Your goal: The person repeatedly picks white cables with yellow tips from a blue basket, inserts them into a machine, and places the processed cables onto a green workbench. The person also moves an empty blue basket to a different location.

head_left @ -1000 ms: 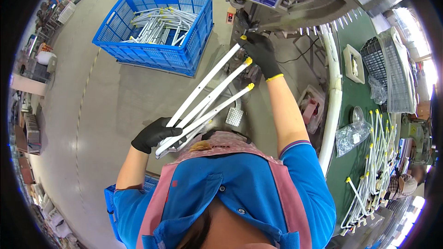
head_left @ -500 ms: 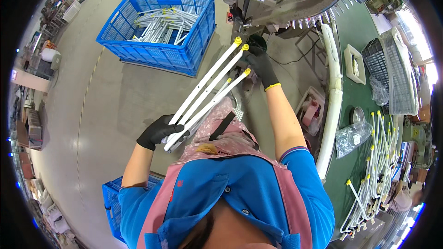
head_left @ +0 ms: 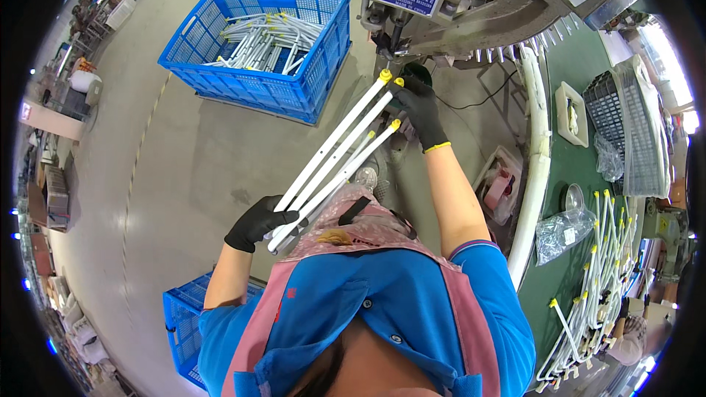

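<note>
Several white metal tubes point(head_left: 332, 152) with yellow end caps lie slantwise in front of me, fanned out toward their capped ends. My left hand point(head_left: 259, 225), in a black glove, is closed round their lower ends. At the upper end, my black-gloved right hand point(head_left: 421, 112) has its fingers closed on one tube beside its yellow cap; part of its grip is hidden. The foremost cap reaches just under the working head of a grey machine point(head_left: 382, 48), which bears a blue plate. I cannot tell whether cap and machine touch.
A blue crate point(head_left: 257, 82) of similar tubes stands on the floor at far left, and another blue crate point(head_left: 180, 323) near my left elbow. On the right, a green bench point(head_left: 551, 265) holds more capped tubes point(head_left: 592, 294), a plastic bag point(head_left: 565, 235) and a small tray point(head_left: 571, 114).
Little differs in the grip on the tubes. The whole view has shifted slightly, and the tubes' capped ends sit a little closer together.
</note>
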A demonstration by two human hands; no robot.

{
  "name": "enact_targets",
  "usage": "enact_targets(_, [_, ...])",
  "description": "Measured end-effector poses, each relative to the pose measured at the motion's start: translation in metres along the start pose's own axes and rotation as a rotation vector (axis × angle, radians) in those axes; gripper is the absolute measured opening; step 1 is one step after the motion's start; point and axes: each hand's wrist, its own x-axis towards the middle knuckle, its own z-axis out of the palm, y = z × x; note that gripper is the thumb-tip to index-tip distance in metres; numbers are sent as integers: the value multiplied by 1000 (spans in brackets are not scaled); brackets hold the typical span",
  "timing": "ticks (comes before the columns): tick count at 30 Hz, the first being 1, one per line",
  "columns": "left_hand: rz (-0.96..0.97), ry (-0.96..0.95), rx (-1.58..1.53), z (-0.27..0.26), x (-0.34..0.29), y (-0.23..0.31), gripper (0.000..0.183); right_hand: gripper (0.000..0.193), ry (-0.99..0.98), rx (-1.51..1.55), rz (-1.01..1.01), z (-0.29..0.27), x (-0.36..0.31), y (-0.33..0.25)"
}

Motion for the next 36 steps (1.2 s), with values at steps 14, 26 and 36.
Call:
enact_targets(14, [38,172,-27,22,-23,6,44,28,33,-56,-105,14,2,-43])
enact_targets(26, [40,233,-81,22,-11,-12,39,28,77,-142,-199,29,9,-43])
enact_targets(36, [-23,112,-205,30,-36,19,34,39,64,-260,-122,19,20,-29])
